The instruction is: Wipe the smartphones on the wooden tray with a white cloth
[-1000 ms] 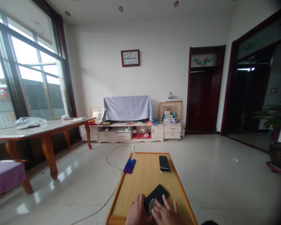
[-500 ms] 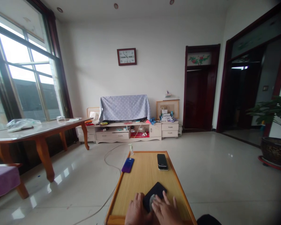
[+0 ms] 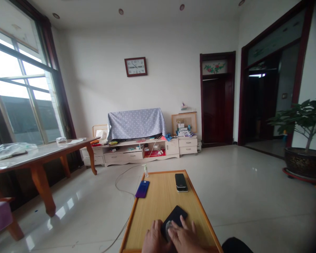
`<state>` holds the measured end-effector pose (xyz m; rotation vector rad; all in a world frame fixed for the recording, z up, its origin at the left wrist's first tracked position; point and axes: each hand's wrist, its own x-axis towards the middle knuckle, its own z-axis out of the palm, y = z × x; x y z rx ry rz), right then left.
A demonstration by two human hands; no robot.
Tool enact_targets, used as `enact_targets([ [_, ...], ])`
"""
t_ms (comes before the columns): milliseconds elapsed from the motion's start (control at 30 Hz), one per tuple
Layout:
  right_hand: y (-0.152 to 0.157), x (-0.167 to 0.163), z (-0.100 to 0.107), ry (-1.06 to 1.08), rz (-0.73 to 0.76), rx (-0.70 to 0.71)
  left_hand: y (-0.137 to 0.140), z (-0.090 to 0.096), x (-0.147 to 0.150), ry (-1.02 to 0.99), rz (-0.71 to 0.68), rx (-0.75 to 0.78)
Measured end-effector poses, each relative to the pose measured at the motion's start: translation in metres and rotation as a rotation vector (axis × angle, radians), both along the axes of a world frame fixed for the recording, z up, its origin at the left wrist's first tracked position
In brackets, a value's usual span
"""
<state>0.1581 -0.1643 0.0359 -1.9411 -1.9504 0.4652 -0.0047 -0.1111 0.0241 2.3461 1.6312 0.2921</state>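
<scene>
A black phone lies slanted on the wooden tray-like table, at the lower middle of the view. My left hand is closed at its near left edge, fingers bent together and the thumb hidden. Over the phone's near half is my right hand, its fingertips pressing a small grey cloth-like piece against the dark surface. The other fingers of that hand are spread toward the right. How far the grey piece extends under the fingers is hidden.
A blue-purple phone lies at the table's left edge. Stacked phones are at the far right. A small pump bottle stands at the far left corner. A cable runs along the floor on the left.
The camera view has turned slightly right, so the room shifts left. My right hand and the grey piece have moved slightly left on the phone; my left hand still stays at its edge.
</scene>
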Motion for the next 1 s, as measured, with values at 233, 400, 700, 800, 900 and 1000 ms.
enact_targets([
  [233,0.014,0.018,0.004,-0.082,-0.214,0.011,0.002,-0.004,0.002,-0.007,-0.015,0.003],
  [400,-0.004,-0.018,-0.006,0.033,0.116,0.003,0.002,-0.005,0.001,0.011,-0.012,0.0],
  [700,0.019,0.03,0.017,-0.082,-0.26,0.008,0.004,-0.011,0.003,-0.019,-0.007,0.042],
  [800,0.013,0.009,0.008,-0.051,-0.144,0.019,0.004,-0.013,0.003,-0.044,-0.008,0.047],
  [900,0.0,-0.015,-0.001,0.028,0.094,0.061,0.003,-0.012,0.002,-0.046,-0.002,0.031],
  [1000,0.0,-0.012,0.0,0.038,0.145,0.053,0.002,-0.01,0.001,-0.046,0.005,0.029],
])
